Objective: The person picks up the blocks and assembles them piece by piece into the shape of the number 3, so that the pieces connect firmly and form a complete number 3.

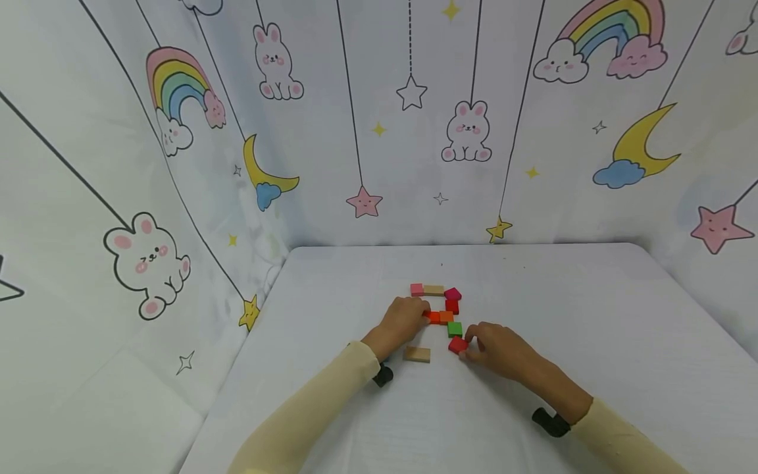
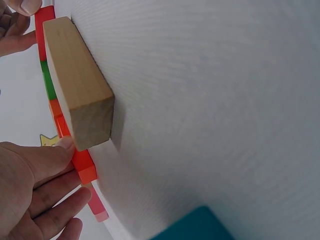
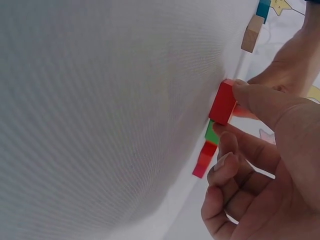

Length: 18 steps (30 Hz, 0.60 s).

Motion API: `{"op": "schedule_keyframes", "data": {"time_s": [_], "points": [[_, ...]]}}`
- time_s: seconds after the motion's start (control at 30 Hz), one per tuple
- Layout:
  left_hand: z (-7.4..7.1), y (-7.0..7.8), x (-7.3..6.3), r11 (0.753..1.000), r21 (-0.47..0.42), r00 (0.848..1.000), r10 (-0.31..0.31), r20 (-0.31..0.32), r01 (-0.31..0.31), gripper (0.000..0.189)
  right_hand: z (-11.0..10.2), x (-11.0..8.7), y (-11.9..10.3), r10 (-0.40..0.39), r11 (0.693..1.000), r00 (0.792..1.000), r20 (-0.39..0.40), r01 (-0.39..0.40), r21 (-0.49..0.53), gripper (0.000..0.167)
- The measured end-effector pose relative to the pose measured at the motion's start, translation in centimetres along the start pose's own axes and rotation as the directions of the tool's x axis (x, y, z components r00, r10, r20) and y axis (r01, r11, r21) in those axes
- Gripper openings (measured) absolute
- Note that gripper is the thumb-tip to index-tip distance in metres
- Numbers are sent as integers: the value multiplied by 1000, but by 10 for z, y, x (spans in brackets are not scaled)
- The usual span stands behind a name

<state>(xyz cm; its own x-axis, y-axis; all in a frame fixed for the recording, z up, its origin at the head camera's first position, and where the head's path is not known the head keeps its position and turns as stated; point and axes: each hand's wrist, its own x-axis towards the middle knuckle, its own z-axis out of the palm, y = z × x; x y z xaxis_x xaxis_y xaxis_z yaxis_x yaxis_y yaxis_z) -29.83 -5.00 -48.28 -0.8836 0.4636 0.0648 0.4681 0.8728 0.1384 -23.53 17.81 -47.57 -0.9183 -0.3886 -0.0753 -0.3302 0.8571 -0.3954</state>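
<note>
My left hand [image 1: 403,320] pinches an orange-red block [image 2: 84,164] at the left end of the middle row, beside an orange block [image 1: 447,318]. My right hand [image 1: 500,349] holds a red block [image 3: 223,102] between thumb and index finger, resting on the table. That block lies just below a green block [image 1: 454,329]. Above the orange block sit another red block [image 1: 452,307] and a dark pink pentagon block [image 1: 453,294]. A wooden block [image 1: 434,289] and a pink block [image 1: 417,289] continue the top row leftward.
Nearer my left wrist lies a second wooden block [image 1: 417,355]. A teal block [image 2: 196,226] shows at the bottom of the left wrist view; in the head view the left arm hides it. The white table [image 1: 533,283] ends at a patterned cloth backdrop [image 1: 408,164].
</note>
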Motion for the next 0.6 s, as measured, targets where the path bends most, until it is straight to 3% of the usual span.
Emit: {"op": "schedule_keyframes", "data": {"time_s": [0.43, 0.6], "points": [[1, 0, 0, 1000, -4, 1000, 3, 1, -3, 20, 3, -1, 1, -6, 1000, 1000, -28, 6, -3, 32], [0, 0, -1, 1000, -23, 1000, -7, 2, 7, 20, 0, -1, -3, 6, 1000, 999, -32, -6, -9, 42]]}}
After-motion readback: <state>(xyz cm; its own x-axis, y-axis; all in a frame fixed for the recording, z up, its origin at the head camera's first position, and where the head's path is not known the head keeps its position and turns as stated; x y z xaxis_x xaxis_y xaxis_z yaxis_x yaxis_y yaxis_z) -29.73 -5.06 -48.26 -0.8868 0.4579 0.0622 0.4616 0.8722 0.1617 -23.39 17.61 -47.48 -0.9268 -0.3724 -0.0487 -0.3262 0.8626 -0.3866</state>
